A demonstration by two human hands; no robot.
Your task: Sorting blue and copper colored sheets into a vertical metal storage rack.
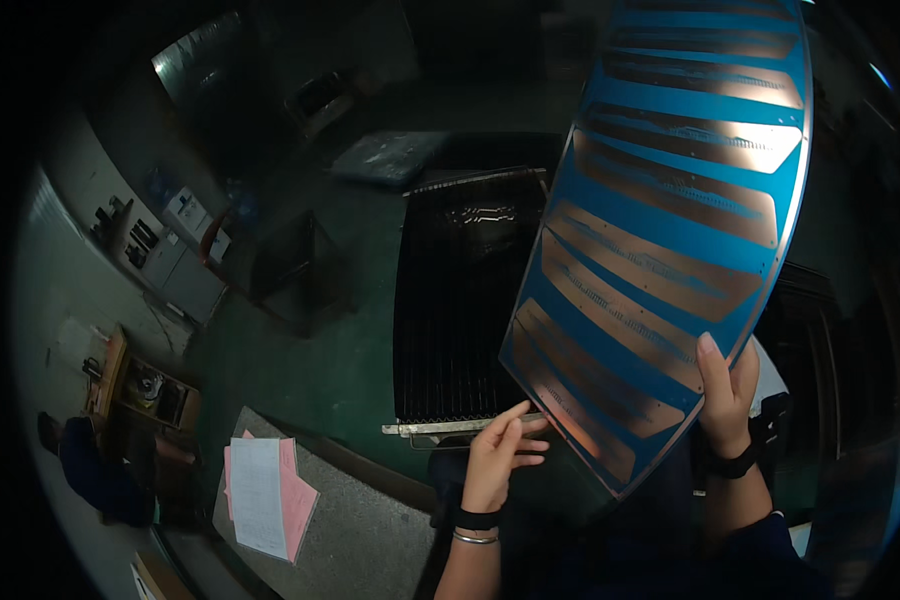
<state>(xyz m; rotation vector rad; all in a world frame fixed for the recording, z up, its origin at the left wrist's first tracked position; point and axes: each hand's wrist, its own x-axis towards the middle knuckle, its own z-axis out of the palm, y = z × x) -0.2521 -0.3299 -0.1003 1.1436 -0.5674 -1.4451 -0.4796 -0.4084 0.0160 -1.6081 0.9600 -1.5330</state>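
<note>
A large circuit board panel point(660, 200), copper with blue bands, stands tilted before me and reaches past the top of the view. My right hand point(730, 395) is closed on its lower right edge, thumb on the front face and the other fingers mostly hidden behind. My left hand point(500, 460) is by the panel's lower left edge, fingers apart and holding nothing; I cannot tell whether a fingertip touches the edge. Just beyond that hand is a black slotted rack point(460, 310) with a pale metal bar point(440, 429) along its near side. The panel hides part of the rack's right side.
A grey tabletop point(360, 530) at lower left carries white and pink paper sheets point(260, 495). Farther left are a dark chair point(290, 265), a white cabinet point(185, 270) and a person in dark clothing point(100, 470). A plastic-wrapped stack point(385, 157) lies beyond the rack.
</note>
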